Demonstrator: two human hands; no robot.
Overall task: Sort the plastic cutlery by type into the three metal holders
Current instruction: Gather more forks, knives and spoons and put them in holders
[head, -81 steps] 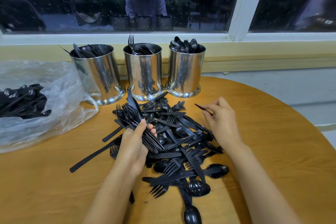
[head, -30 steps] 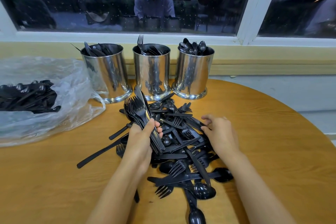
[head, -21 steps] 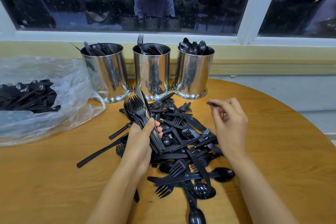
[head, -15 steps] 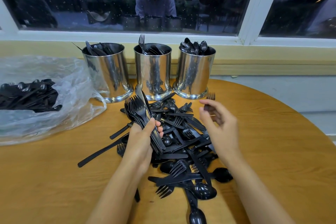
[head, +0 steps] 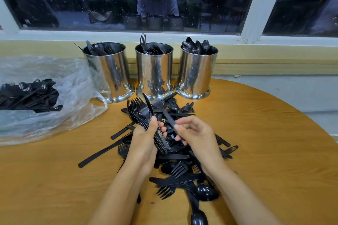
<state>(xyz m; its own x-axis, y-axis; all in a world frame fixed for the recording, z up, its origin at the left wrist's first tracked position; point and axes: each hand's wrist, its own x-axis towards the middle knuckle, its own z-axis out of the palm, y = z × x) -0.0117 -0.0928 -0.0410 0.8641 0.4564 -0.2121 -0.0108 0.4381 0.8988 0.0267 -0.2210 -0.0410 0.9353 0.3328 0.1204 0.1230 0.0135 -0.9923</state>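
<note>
A heap of black plastic cutlery [head: 182,166] lies on the round wooden table [head: 265,151]. My left hand [head: 146,144] grips a bundle of forks [head: 140,113], tines pointing away from me. My right hand [head: 197,135] pinches a single fork [head: 165,114] by its handle, just right of the bundle. Three metal holders stand at the back: the left holder [head: 108,73] has knives, the middle holder [head: 154,71] has forks, the right holder [head: 197,71] has spoons.
A clear plastic bag [head: 60,97] with more black cutlery [head: 27,95] lies at the left. A window sill and dark window run behind the holders. The table's curved edge is at the right.
My right hand drew a fork out of the heap, lifted it at the right, then carried it left beside the bundle. My left hand stayed put with its forks.
</note>
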